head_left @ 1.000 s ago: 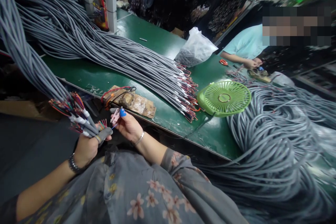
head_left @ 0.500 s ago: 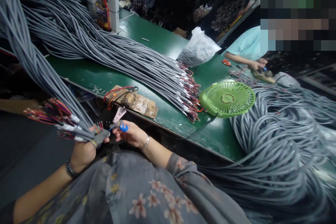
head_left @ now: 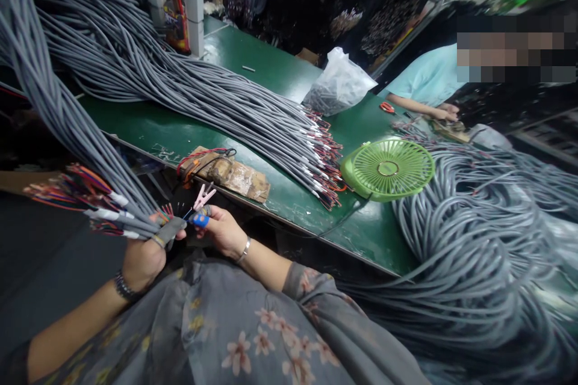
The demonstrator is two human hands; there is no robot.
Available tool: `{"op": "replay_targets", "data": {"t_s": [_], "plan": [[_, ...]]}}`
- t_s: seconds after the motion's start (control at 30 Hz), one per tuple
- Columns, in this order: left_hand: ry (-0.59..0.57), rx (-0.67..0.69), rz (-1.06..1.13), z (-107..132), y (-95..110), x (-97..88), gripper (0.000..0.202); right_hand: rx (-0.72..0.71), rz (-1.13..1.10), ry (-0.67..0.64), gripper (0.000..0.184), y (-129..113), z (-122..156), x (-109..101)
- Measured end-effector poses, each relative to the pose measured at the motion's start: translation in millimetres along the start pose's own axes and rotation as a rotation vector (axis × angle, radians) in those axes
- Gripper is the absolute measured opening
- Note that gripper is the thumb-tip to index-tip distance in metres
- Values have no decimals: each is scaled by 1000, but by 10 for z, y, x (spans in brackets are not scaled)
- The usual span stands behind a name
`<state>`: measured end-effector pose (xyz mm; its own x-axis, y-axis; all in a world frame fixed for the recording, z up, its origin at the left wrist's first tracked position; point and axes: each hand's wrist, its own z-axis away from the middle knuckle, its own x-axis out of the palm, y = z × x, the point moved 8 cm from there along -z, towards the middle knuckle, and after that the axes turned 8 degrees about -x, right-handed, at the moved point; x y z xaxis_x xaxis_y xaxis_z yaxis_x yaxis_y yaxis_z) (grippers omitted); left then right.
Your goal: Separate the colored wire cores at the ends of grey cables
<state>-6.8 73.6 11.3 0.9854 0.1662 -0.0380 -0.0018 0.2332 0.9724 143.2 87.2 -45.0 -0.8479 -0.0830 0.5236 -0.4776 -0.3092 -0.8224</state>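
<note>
My left hand (head_left: 145,261), its thumb wrapped in grey tape, is closed around a bunch of grey cables (head_left: 106,153) that drop from the upper left. Stripped ends with orange, red and blue wires (head_left: 74,195) and white bands fan out left of it. Short coloured wires (head_left: 166,210) poke up beside the thumb. My right hand (head_left: 229,233), wearing a blue finger wrap (head_left: 200,220), pinches a thin blue wire (head_left: 186,214) close to the left thumb tip. Just behind those fingers is a pale pink clip (head_left: 204,195) at the table edge.
Across the green table (head_left: 271,66) lies a thick bundle of grey cables (head_left: 235,99). A taped wooden block (head_left: 239,179), a green fan (head_left: 388,168), a plastic bag (head_left: 338,84) and coiled cables (head_left: 456,246) are around it. A co-worker's hand (head_left: 447,113) shows at the far right.
My right hand has shifted slightly left and turned, showing more of the blue finger wrap. The loose wire ends by my left hand have swung left and up a little. The pink clip's two legs now show apart.
</note>
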Motion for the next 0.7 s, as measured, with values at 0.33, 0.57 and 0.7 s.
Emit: {"op": "replay_targets", "data": {"t_s": [0.33,0.57,0.7], "plan": [[18,-51,155,11,133,44,15,138,-141,90,47,-23,-168,-171],[-38,-43,79,-25,118,119,14,75,-139,0,49,-127,-312,-24],[-29,-46,71,-36,107,123,14,75,-200,25,43,-139,-285,-17]]}}
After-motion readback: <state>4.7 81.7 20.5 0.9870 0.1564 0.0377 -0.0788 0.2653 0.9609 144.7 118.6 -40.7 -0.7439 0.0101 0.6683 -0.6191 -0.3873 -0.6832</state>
